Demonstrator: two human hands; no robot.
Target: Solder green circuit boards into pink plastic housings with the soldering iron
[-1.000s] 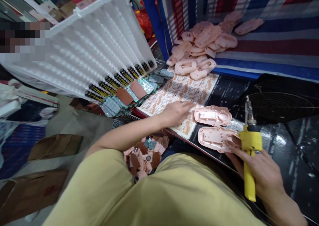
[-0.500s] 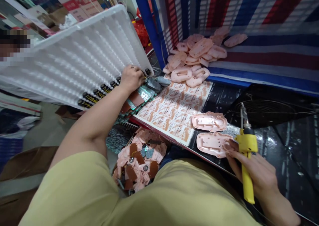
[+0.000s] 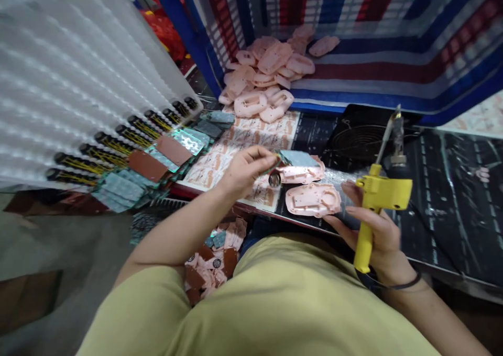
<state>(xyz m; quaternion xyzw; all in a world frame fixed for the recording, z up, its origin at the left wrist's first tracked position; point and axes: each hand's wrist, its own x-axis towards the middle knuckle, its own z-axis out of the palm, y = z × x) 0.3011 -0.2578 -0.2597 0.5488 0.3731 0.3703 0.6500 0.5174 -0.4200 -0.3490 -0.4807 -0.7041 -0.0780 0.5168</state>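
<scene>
My left hand (image 3: pixel 248 170) pinches the wire end of a grey-backed circuit board (image 3: pixel 301 158). A small round black speaker (image 3: pixel 274 179) dangles from it, just beneath my fingertips. The board is over the farther of two pink plastic shell halves (image 3: pixel 302 176), partly hiding it; whether they touch I cannot tell. Nearer my body lies the second shell half (image 3: pixel 312 201), open side up. My right hand (image 3: pixel 379 235) holds a yellow soldering gun (image 3: pixel 365 236), its tip pointing up and away. Fingers of that hand reach the right side of the nearer shell.
Circuit boards (image 3: pixel 165 152) with wired speakers lie along a white foam tray (image 3: pixel 98 47) at left. Pink shells (image 3: pixel 271 65) are heaped in a striped-lined blue crate (image 3: pixel 353 97). A black fan (image 3: pixel 353 136) stands behind the shells. Below the table edge are more pink parts (image 3: pixel 210 272).
My left hand has come from the foam tray to the shells, bringing a circuit board with its speaker. My right hand still has the soldering gun by the nearer shell. The view has shifted right.
</scene>
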